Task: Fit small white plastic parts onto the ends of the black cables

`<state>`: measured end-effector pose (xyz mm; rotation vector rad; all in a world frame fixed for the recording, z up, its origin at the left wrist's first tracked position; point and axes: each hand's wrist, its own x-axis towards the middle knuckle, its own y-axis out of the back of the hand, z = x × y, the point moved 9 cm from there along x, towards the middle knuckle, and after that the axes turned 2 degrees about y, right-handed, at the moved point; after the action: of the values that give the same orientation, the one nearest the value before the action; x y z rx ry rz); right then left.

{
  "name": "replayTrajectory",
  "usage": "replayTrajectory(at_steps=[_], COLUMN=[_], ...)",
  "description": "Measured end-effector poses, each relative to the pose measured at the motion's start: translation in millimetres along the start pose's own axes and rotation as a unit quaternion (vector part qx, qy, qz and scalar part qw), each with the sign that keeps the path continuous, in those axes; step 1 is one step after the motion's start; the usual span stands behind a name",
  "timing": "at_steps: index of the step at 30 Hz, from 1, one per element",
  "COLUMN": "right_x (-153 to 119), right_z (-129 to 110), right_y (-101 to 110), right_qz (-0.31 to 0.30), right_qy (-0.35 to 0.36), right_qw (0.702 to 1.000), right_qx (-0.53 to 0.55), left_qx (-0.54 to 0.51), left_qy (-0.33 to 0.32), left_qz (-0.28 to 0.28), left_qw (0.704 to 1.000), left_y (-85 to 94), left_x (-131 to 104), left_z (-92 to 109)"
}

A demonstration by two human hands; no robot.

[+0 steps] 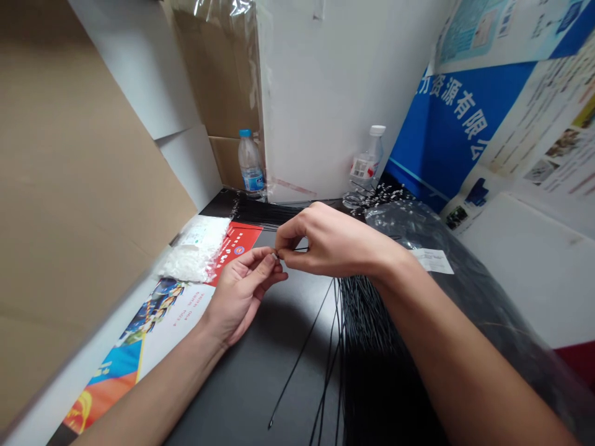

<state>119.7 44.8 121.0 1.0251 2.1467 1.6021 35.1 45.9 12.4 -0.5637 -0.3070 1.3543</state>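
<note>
My left hand (248, 285) is closed in a pinch, with a tiny whitish piece (275, 256) showing at its fingertips. My right hand (320, 238) meets it there, thumb and forefinger pressed together on a thin black wire (302, 249). Part of that wire shows inside the loop of the right fingers; its end at the fingertips is too small to make out. Below the right wrist lies a thick bundle of black wires (372, 316). Several loose wires (302, 353) fan out from it across the dark grey tabletop (264, 371).
A clear bag of small white pieces (195, 251) lies at left on a red leaflet (246, 235). Two plastic bottles, one blue-capped (251, 164), one white-capped (372, 155), stand at the back. Wires with white ends (385, 195) and a clear plastic bag (474, 310) lie right. Cardboard (83, 155) walls the left.
</note>
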Motion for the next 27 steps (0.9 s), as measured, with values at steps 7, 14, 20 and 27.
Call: replayTrajectory(at_steps=[7, 14, 20, 27], right_x=[5.1, -0.8, -12.0, -15.6], right_z=[1.4, 10.3, 17.9, 16.5], right_y=[-5.2, -6.8, 9.3, 9.7], right_qz=[0.006, -0.022, -0.009, -0.027], right_qy=[-0.001, -0.061, -0.102, -0.124], right_qw=[1.0, 0.998, 0.994, 0.986], right_qx=[-0.028, -0.028, -0.045, -0.104], left_qx=[-0.001, 0.06, 0.094, 0.105], left_qy=[-0.008, -0.014, -0.064, -0.06], left_qz=[0.022, 0.009, 0.015, 0.036], left_qw=[1.0, 0.998, 0.993, 0.992], left_y=[7.2, 7.7, 4.6, 6.5], left_x=[3.0, 5.2, 3.7, 4.1], left_z=[-1.5, 3.7, 14.1, 8.5])
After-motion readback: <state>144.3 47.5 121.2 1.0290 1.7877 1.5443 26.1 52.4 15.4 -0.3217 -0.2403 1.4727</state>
